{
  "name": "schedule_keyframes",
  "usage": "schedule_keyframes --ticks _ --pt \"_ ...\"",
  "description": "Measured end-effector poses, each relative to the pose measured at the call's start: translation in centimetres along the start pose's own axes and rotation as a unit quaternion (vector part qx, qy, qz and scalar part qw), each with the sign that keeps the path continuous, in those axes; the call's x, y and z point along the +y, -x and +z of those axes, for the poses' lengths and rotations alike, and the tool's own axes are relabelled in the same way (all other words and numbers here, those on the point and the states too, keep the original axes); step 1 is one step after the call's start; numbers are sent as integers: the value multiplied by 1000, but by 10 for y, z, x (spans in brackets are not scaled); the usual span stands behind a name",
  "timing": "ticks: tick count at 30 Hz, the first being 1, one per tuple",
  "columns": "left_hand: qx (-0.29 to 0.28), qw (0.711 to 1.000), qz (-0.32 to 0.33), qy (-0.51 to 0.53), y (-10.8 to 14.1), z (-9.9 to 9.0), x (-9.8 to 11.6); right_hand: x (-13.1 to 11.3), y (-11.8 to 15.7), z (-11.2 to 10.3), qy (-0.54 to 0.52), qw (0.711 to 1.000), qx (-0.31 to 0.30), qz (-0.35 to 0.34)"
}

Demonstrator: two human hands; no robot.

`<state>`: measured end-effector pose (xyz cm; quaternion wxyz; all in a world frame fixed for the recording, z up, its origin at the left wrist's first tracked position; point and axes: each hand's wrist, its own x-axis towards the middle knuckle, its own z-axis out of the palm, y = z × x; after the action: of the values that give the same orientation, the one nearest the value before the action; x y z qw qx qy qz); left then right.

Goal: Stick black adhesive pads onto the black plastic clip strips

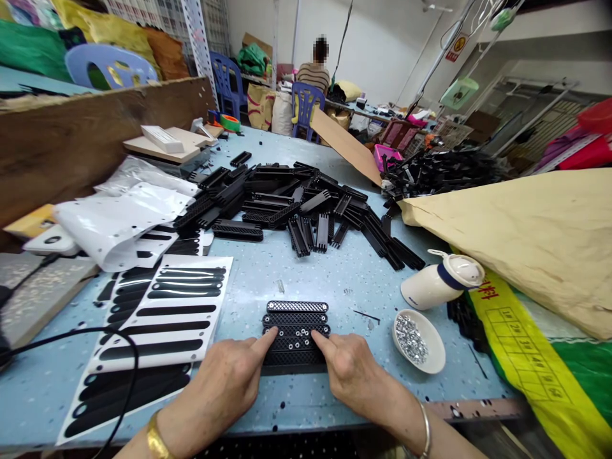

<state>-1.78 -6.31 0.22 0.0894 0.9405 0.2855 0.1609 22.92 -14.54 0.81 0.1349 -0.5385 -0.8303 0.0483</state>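
Several black perforated strips [296, 319] lie side by side in a stack at the near middle of the blue table. Small silver nuts [299, 339] are scattered on the strips, and some sit at the strips' ends. My left hand [236, 366] presses its index fingertip on the left end of a strip, its other fingers curled. On the right end, my right hand [351, 366] touches a strip with its index fingertip, the rest of the fingers folded. Whether either fingertip covers a nut is hidden. A white bowl [440, 347] of silver nuts stands to the right.
A pile of black parts [282, 191] spreads across the table's middle. At left lie sticker sheets [176, 312] and a black cable [136, 357]. A cream bottle [425, 287] lies tilted at right, near brown paper [516, 236]. A person [313, 73] sits far back.
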Motion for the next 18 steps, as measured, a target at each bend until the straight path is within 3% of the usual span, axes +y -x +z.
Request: schedule_keyframes --ticks 4,10,15,18 --pt "-24 1000 -1 -11 -3 2 4 -2 1 -4 -32 999 5 0" --pt "-5 999 19 47 4 1 6 0 8 -6 -50 997 56 -10" --pt "37 998 12 50 6 3 3 1 2 -5 -17 1000 19 7" --pt "20 999 19 35 3 4 4 -1 -3 -5 -1 1000 1 -7"
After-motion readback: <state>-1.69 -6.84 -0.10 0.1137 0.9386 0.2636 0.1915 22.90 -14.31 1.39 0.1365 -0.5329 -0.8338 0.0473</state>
